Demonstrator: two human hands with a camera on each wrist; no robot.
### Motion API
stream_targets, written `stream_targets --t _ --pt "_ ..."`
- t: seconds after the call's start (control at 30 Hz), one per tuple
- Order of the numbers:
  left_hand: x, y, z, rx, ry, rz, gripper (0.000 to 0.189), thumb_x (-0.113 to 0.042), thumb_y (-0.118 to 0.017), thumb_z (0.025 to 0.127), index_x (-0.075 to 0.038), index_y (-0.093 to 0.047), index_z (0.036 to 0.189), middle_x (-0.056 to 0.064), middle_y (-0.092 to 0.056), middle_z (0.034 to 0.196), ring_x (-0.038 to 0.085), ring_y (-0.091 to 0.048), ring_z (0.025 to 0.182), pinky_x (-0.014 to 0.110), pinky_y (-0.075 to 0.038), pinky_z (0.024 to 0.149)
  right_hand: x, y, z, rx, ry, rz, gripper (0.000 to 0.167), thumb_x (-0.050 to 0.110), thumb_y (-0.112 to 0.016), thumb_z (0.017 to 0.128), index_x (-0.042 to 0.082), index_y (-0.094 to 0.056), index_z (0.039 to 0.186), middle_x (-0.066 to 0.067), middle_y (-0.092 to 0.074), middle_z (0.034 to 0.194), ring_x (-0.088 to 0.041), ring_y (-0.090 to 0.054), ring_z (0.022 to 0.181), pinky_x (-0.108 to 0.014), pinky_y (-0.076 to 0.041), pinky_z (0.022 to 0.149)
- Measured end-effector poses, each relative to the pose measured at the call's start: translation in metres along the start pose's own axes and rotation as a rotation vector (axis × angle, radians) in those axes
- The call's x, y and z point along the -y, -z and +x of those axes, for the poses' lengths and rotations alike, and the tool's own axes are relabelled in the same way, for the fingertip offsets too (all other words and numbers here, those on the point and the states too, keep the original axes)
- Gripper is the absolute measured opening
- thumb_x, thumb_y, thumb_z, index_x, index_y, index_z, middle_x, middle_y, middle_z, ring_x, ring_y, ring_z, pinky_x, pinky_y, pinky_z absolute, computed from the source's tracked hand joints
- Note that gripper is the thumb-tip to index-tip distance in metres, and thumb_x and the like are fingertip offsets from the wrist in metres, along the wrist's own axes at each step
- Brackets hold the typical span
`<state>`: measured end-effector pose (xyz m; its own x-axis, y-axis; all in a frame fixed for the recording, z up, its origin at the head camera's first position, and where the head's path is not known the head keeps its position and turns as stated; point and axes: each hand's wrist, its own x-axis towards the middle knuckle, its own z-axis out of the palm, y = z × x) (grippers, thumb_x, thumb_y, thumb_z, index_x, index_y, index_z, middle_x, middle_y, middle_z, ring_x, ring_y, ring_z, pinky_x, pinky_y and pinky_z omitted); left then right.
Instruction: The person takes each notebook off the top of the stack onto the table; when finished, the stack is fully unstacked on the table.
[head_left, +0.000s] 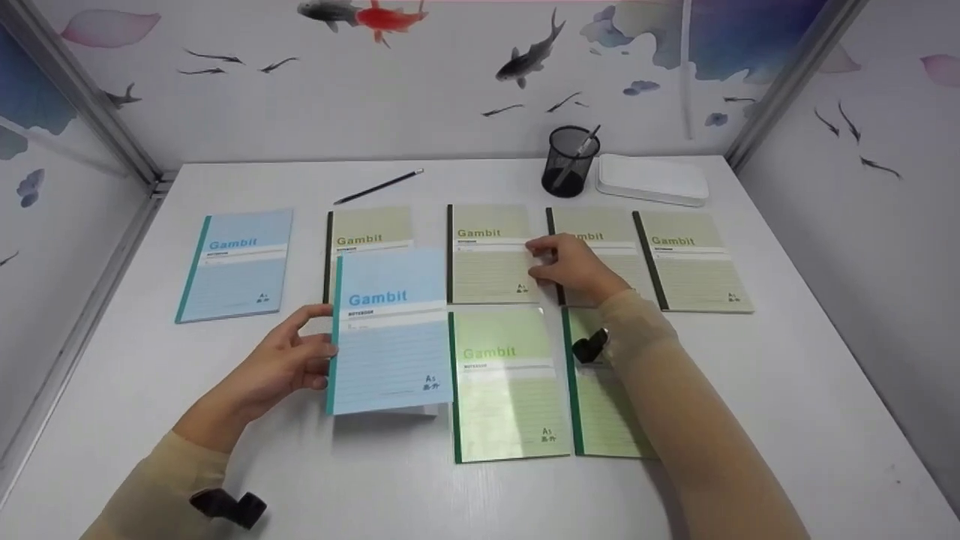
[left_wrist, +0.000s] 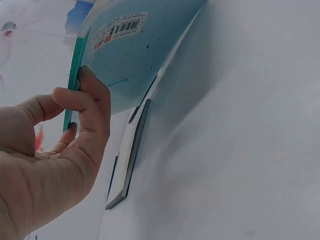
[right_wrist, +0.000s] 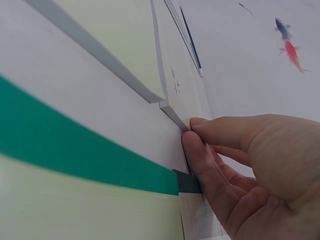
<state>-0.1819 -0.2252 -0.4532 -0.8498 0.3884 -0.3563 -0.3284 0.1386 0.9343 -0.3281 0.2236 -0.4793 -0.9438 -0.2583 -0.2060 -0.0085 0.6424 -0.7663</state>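
A blue notebook [head_left: 390, 352] with a green spine is held above the table by my left hand [head_left: 274, 360]. The fingers grip its spine edge, and the barcoded back cover [left_wrist: 135, 55] shows in the left wrist view. The raised notebook partly covers a tan notebook [head_left: 371, 225]. At the right edge of another tan notebook [head_left: 487, 262], my right hand [head_left: 577, 266] pinches with thumb and fingers; the right wrist view shows the thumb [right_wrist: 225, 131] at its corner. Below it lies a green notebook [head_left: 510, 405]. My right forearm partly hides a second green notebook [head_left: 600, 412].
A second blue notebook [head_left: 236, 266] lies at the left. Two more tan notebooks [head_left: 694, 262] lie at the right. Along the back are a pencil [head_left: 379, 187], a black mesh pen cup [head_left: 568, 180] holding a pen, and a white case [head_left: 652, 178]. Printed walls enclose the table.
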Motion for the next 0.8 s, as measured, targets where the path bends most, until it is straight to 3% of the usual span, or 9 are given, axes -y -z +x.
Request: stream_targets --t 0.13,0.3,0.8 --pt "0.009 0.005 -0.016 -0.001 0.043 0.047 0.062 -0.015 -0.062 0.102 -0.018 -0.028 0.153 0.007 -0.072 0.119 0.019 -0.066 0.08 0.024 -0.053 0.066 0.0 0.0 0.0 0.007 0.011 -0.003 0.053 0.01 -0.073 0.094 0.007 -0.058 0.145 -0.011 -0.06 0.137 -0.024 -0.058 0.113 -0.031 -0.059 0.09" --pt "0.013 0.007 -0.026 0.011 0.105 0.133 0.068 -0.019 -0.069 0.099 -0.014 -0.028 0.154 0.008 -0.072 0.115 0.02 -0.067 0.082 0.025 -0.057 0.069 0.0 0.001 0.001 0.003 0.021 -0.02 0.053 0.01 -0.073 0.094 0.006 -0.059 0.145 -0.011 -0.061 0.135 -0.024 -0.057 0.109 -0.029 -0.059 0.087" --pt "0.014 0.005 -0.026 -0.037 0.163 0.351 0.065 -0.017 -0.075 0.094 -0.007 -0.038 0.147 0.012 -0.072 0.107 0.024 -0.074 0.08 0.032 -0.064 0.068 -0.001 0.001 0.0 0.007 0.014 -0.004 0.052 0.008 -0.073 0.095 0.008 -0.059 0.145 -0.011 -0.059 0.136 -0.023 -0.056 0.113 -0.03 -0.061 0.088"
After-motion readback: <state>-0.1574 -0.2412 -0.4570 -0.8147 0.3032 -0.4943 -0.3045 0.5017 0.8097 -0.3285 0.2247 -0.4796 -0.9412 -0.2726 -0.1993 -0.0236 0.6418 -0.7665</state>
